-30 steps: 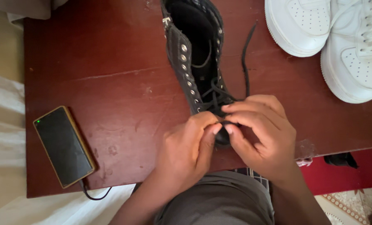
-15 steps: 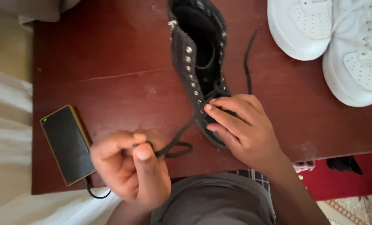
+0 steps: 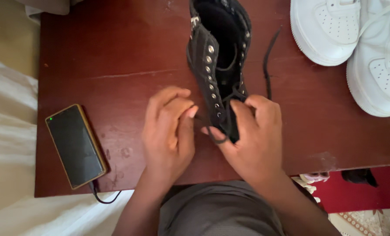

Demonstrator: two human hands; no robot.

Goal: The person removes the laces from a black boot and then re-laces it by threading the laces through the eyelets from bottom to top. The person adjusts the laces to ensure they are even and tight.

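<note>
Black boot (image 3: 221, 57) lies on the dark red table (image 3: 116, 57), toe end toward the person, opening away, two rows of metal eyelets showing. Black lace (image 3: 268, 61) — one loose end trails on the table right of the boot, the rest crosses low near the toe.

Right hand (image 3: 254, 140) wraps the toe end, thumb and forefinger closed on the lace loop there. Left hand (image 3: 168, 131) sits just left of the boot, fingers curled narrow, tips at the lace by the lowest eyelets; whether it truly pinches the lace I cannot tell.

Judgement: lacing goes best with the boot pinned steady, each crossing drawn snug and even, working eyelet by eyelet upward — no twist in the lace.

Phone (image 3: 74, 146) lies left, cable attached. White sneakers (image 3: 356, 39) stand at upper right.
</note>
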